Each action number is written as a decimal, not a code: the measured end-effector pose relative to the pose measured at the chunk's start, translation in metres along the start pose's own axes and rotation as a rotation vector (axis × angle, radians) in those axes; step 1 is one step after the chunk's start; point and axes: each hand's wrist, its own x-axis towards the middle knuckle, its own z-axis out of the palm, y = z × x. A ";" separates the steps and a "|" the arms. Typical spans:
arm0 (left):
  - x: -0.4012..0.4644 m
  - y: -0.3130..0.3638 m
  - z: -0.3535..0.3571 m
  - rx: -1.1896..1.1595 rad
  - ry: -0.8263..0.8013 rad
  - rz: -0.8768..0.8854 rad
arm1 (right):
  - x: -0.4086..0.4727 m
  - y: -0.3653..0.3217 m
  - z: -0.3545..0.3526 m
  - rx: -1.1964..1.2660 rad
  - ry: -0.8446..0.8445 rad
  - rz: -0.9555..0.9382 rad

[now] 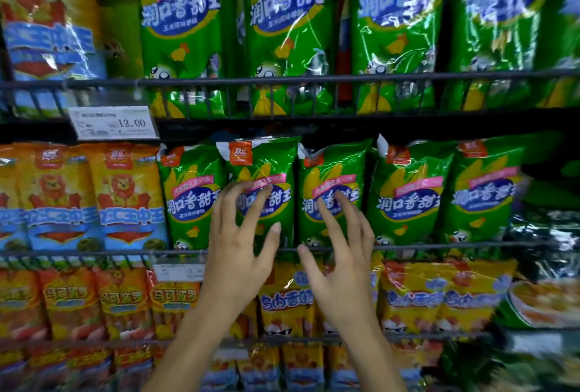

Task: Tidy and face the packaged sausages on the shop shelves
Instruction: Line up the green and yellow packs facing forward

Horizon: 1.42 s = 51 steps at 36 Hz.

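Green sausage packs stand in a row on the middle shelf. My left hand (241,234) is raised in front of the second green pack (262,165), fingers spread and slightly bent, holding nothing. My right hand (340,253) hovers in front of the third green pack (332,172), fingers also spread. Whether the fingertips touch the packs is unclear. That second pack stands a little higher than its neighbours. Both forearms come up from the bottom of the view.
A wire rail (439,247) fronts the middle shelf. Larger green packs (395,30) fill the top shelf behind another rail. Orange and blue packs (125,197) stand at the left. Yellow packs (414,294) line the lower shelf. A price tag (113,123) reads 12.00.
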 end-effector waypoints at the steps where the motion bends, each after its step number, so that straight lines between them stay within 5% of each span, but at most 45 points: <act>1: 0.000 0.002 -0.001 -0.013 0.005 0.004 | 0.000 0.000 -0.004 0.029 -0.030 -0.002; 5: -0.004 0.019 0.001 -0.098 0.033 0.030 | -0.003 0.006 -0.028 0.198 -0.103 0.076; 12: -0.011 0.064 0.020 -0.397 -0.127 0.097 | -0.013 0.026 -0.076 0.272 0.212 0.278; 17: -0.010 0.091 0.042 -0.531 -0.274 0.064 | -0.019 0.049 -0.101 0.226 0.279 0.359; 24: -0.004 0.134 0.064 -0.495 -0.316 0.088 | -0.008 0.082 -0.118 0.218 0.220 0.388; 31: 0.005 0.160 0.085 -0.387 -0.229 -0.150 | 0.025 0.113 -0.124 -0.016 -0.108 0.272; 36: 0.008 0.173 0.097 -0.327 -0.169 -0.209 | 0.042 0.122 -0.132 0.017 -0.186 0.172; 44: -0.015 0.205 0.112 -0.406 0.155 -0.122 | 0.027 0.149 -0.179 0.260 0.352 0.112; 51: -0.017 0.242 0.137 -0.474 -0.217 -0.187 | 0.038 0.190 -0.211 0.148 0.277 0.280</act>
